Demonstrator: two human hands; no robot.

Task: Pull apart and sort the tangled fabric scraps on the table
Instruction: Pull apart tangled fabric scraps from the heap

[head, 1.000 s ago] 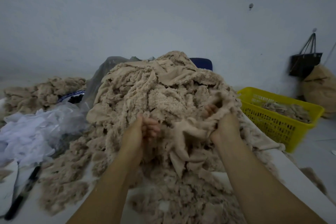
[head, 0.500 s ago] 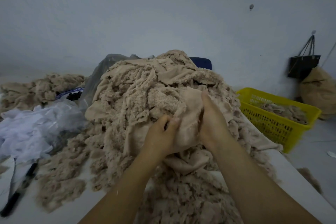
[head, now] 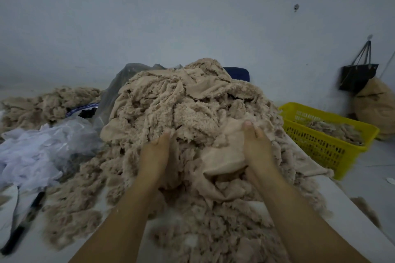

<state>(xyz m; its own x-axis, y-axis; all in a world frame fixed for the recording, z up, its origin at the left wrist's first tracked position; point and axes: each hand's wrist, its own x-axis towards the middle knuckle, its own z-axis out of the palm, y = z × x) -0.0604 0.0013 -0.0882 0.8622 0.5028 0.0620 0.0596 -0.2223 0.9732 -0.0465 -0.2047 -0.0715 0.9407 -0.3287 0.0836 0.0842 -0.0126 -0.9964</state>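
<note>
A tall heap of tangled beige fabric scraps [head: 181, 109] covers the middle of the white table [head: 346, 205]. My left hand [head: 155, 153] is pushed into the front of the heap, its fingertips buried among fluffy scraps that it grips. My right hand [head: 256, 147] holds a smooth beige cloth piece [head: 222, 156], thumb on top and fingers hidden behind the cloth. The two hands are about a hand's width apart, and the cloth piece hangs between them toward the right one.
A yellow basket [head: 299, 111] holding some beige scraps stands on the floor to the right. White scraps and clear plastic [head: 32, 151] lie at the left, a dark-handled tool [head: 21, 226] near the front left edge, and another beige pile [head: 49, 104] far left. A black bag [head: 357, 77] hangs on the wall.
My hands were close together on the smooth cloth; they have moved apart. The left hand went left and down into the heap, while the right stayed on the cloth.
</note>
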